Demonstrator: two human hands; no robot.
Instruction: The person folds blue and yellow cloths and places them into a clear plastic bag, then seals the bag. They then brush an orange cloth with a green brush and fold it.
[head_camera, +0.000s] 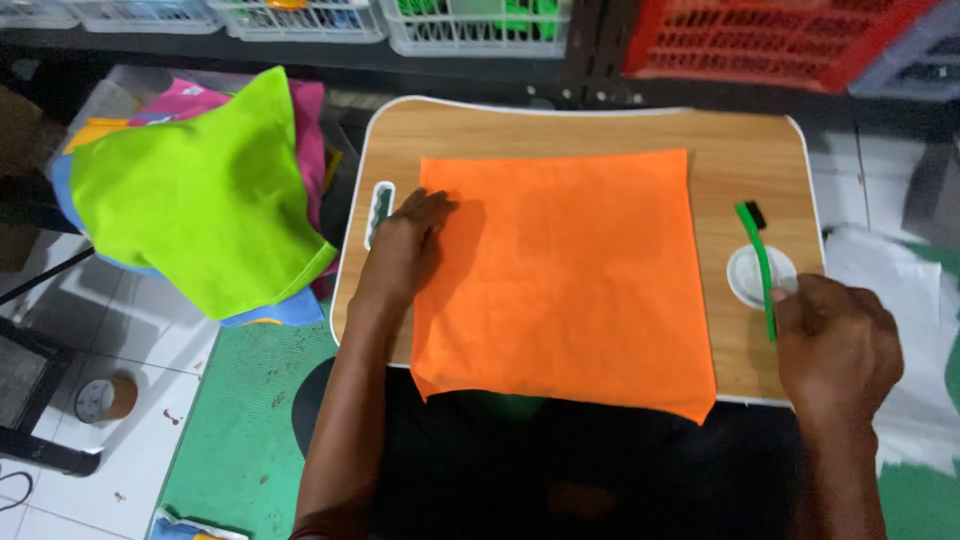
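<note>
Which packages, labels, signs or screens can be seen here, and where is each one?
None that can be told for sure.
Tape roll: floor at lower left, round, brown with a pale face; no label readable.
Dark flat object: left edge beside the roll; a screen or not, unclear.

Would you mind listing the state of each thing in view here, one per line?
Orange cloth: spread flat on the lap table, front edge overhanging.
Lap table: level, mostly covered.
Green brush: held by its handle, bristles away from the person.
Left hand: pressed flat on the cloth's left edge.
Right hand: closed on the brush.
Lime cloth: crumpled atop a pile.
</note>
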